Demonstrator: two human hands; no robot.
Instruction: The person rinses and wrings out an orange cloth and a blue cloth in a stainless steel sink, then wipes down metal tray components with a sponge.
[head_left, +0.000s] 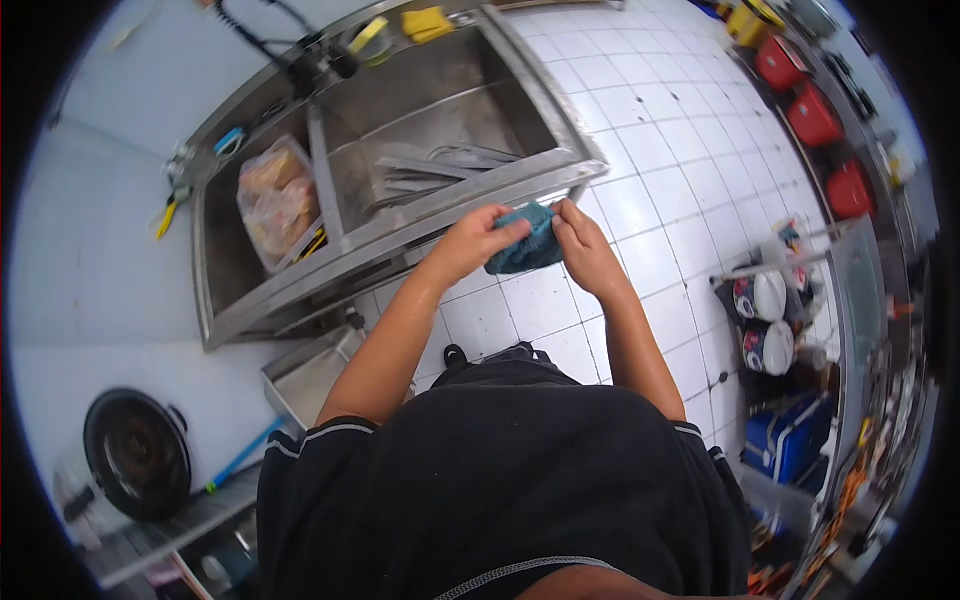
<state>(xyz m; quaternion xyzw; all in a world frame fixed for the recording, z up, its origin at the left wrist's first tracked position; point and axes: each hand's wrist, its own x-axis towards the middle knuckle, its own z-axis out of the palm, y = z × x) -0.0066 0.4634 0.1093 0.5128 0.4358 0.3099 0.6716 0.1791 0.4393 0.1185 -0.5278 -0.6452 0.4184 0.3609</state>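
Observation:
A teal cloth (531, 247) is bunched between my two hands, in front of the near edge of a stainless steel double sink (450, 199). My left hand (478, 238) grips its left side, with the thumb lying over it. On the right side, my right hand (579, 244) pinches the cloth's upper edge. Several metal strips or utensils (427, 169) lie in the larger basin. The smaller basin holds a plastic container (277, 199) with bagged food, and a yellow-and-black tool handle beside it.
A yellow cloth (426, 25) and a black faucet (319, 60) are at the sink's back. A black round pan lid (137, 454) leans at lower left. Red bins (814, 114) line the right side, above a blue box (787, 436). White tiled floor (660, 195) lies between.

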